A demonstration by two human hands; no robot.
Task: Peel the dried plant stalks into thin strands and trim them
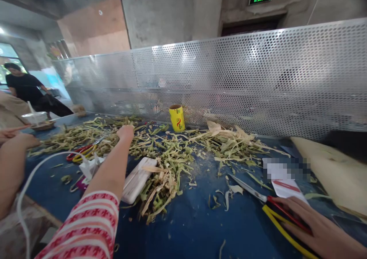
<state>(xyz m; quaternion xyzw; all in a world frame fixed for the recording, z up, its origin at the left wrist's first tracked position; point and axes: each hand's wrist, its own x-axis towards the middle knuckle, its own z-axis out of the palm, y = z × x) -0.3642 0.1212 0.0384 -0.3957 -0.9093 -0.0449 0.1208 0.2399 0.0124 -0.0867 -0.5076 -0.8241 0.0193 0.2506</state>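
My left hand [125, 132] reaches into a heap of cut green and dry plant stalks and leaves [174, 152] across the table. Its fingers are curled down, and whatever lies in them is hidden. At the lower right, my right hand [321, 222] is closed round the red handle of a pair of scissors [259, 196]. The other handle is yellow, and the blades point left and away over the blue table top [195, 224]. Leaf scraps [233, 190] lie near the blade tips.
A white phone [139, 180] lies beside my left forearm. Beyond it are red-and-yellow-handled scissors [82, 152] and a white cable [21, 201]. A yellow tape roll [177, 118] stands before a perforated metal screen [243, 75]. Another person's hands [20, 140] rest at the left.
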